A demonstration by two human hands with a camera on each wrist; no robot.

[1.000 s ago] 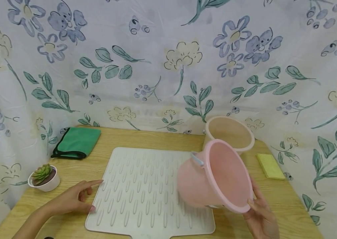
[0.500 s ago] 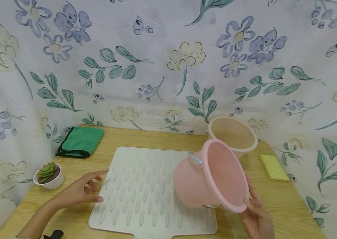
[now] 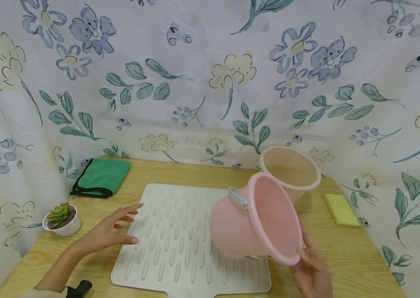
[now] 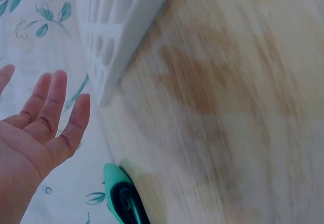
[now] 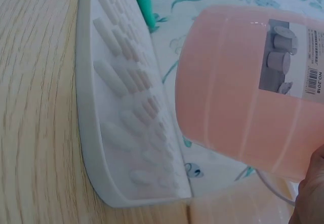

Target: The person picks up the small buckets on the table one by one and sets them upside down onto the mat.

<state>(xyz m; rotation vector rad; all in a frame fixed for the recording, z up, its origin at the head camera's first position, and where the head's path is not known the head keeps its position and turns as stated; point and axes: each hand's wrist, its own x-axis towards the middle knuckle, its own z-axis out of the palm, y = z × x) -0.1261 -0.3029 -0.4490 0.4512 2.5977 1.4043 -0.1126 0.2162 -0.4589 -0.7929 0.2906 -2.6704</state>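
Right hand (image 3: 312,271): is being curled around the rim of the pink bucket (image 3: 254,223).
Bucket: is being held tilted over the mat's (image 3: 180,240) 3 o'clock edge.
Handling: judged light, stiff, smooth; best gripped at rim.
Left hand (image 3: 109,231): is being held spread, at 9 o'clock.

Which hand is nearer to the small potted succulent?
Left. The left hand hovers over the white mat's left edge, just right of the succulent. The right hand holds the pink bucket across the mat.
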